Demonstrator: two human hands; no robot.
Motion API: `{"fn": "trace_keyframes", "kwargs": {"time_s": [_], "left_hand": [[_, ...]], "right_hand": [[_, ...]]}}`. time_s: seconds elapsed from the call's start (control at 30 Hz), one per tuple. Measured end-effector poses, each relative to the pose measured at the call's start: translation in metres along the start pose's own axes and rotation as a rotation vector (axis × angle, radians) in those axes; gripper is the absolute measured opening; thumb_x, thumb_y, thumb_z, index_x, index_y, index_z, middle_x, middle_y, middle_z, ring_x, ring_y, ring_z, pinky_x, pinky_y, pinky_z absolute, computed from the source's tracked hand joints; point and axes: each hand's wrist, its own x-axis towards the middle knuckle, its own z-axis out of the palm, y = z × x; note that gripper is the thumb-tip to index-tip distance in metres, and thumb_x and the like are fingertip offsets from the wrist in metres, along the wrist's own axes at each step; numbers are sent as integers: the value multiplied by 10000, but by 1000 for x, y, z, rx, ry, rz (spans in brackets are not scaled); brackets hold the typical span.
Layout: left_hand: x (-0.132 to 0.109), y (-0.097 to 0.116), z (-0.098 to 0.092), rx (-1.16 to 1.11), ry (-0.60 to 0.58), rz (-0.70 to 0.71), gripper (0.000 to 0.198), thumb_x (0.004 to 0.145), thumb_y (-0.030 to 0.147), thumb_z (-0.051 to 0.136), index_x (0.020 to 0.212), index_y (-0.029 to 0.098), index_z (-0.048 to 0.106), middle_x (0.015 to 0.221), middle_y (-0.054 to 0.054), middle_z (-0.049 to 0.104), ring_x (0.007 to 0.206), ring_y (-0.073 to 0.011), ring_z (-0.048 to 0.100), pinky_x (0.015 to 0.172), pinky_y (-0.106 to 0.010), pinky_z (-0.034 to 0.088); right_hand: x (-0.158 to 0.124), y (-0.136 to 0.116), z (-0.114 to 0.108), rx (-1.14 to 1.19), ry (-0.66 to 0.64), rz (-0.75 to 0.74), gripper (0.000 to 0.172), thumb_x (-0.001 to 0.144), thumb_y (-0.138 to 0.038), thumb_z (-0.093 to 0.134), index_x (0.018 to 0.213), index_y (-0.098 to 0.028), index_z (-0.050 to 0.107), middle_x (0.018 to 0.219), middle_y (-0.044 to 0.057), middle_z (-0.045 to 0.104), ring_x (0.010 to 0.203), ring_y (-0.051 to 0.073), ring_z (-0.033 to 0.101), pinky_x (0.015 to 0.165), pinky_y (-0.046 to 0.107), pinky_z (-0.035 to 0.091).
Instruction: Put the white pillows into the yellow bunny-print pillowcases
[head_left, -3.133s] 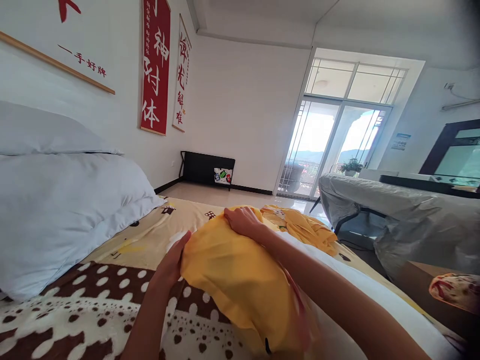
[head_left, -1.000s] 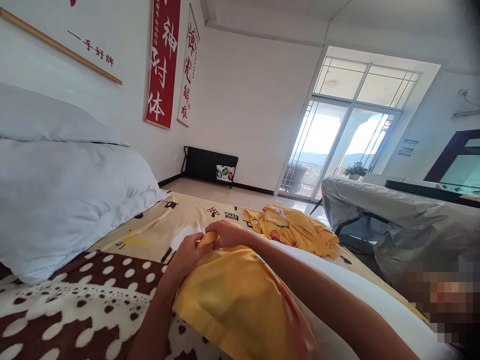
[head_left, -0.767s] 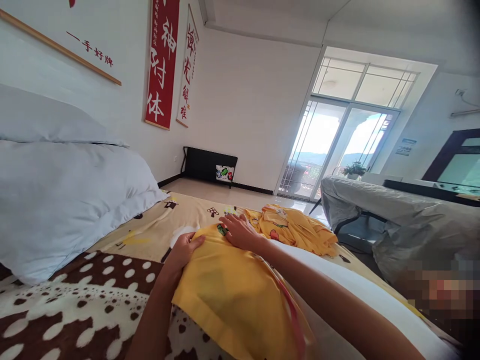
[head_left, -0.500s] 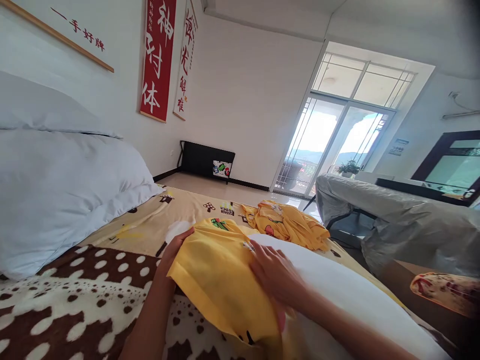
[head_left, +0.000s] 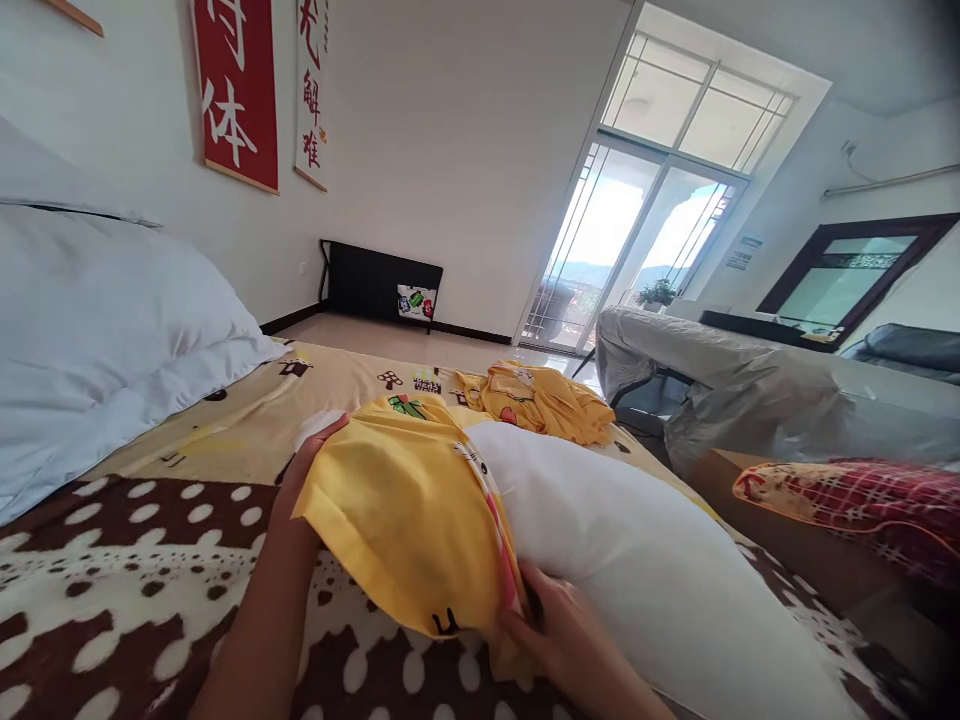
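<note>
A yellow printed pillowcase [head_left: 397,500] covers the far left end of a white pillow [head_left: 622,530], which lies on the bed. The rest of the pillow is bare and stretches toward the lower right. My left hand [head_left: 307,465] grips the case at its left edge, with the fingers partly behind the cloth. My right hand [head_left: 551,615] pinches the edge of the case's opening near the bottom, beside the pillow. Another crumpled yellow cloth [head_left: 547,400] lies just beyond the pillow.
White pillows [head_left: 120,340] are stacked at the left on the patterned blanket [head_left: 135,620]. To the right stand a cardboard box [head_left: 720,490] with a red patterned cloth [head_left: 847,495] on it and a plastic-covered piece of furniture [head_left: 720,370]. A black folded frame [head_left: 367,285] leans against the far wall.
My right hand has moved down from the top of the case to its lower opening edge. The case edge there now shows a pink strip. The view has shifted right and downward.
</note>
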Motion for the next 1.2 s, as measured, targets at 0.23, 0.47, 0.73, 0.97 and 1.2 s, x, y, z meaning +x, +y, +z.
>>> {"fn": "trace_keyframes", "kwargs": {"time_s": [0.23,0.47,0.73,0.97,1.2], "left_hand": [[3,6,-22,-139,-152,-155,418,882,432,421,1080,124,623,754,-77,724,732,-291,700,693,-408,577],[12,3,-29,-194,-120,-168,385,869,417,446,1078,153,631,755,-74,728,715,-295,698,693,-433,587],[18,2,-47,-143,0,-77,352,810,325,586,1083,107,630,770,-113,725,687,-295,701,631,-398,590],[6,2,-54,-105,37,-97,295,801,270,583,1058,136,639,829,-112,727,712,-307,704,623,-421,589],[16,-4,-70,-142,-14,-120,351,821,287,548,1139,152,609,826,-108,730,768,-316,704,676,-441,580]], "right_hand": [[-14,13,-13,807,-237,103,604,697,-519,647,1216,-216,587,1216,87,608,1134,291,549,944,405,454],[-17,22,-30,490,-323,157,466,714,-451,672,1167,-349,638,1254,43,599,1187,300,511,1032,454,403],[18,12,-86,716,-265,291,304,688,-461,694,906,-249,691,985,54,666,963,240,604,834,365,478],[96,-47,-80,739,-442,248,335,628,-345,760,896,-173,658,793,1,626,663,102,561,550,202,421],[150,-38,-69,832,-436,230,297,596,-313,804,641,-149,560,629,-33,579,563,74,530,520,187,422]]}}
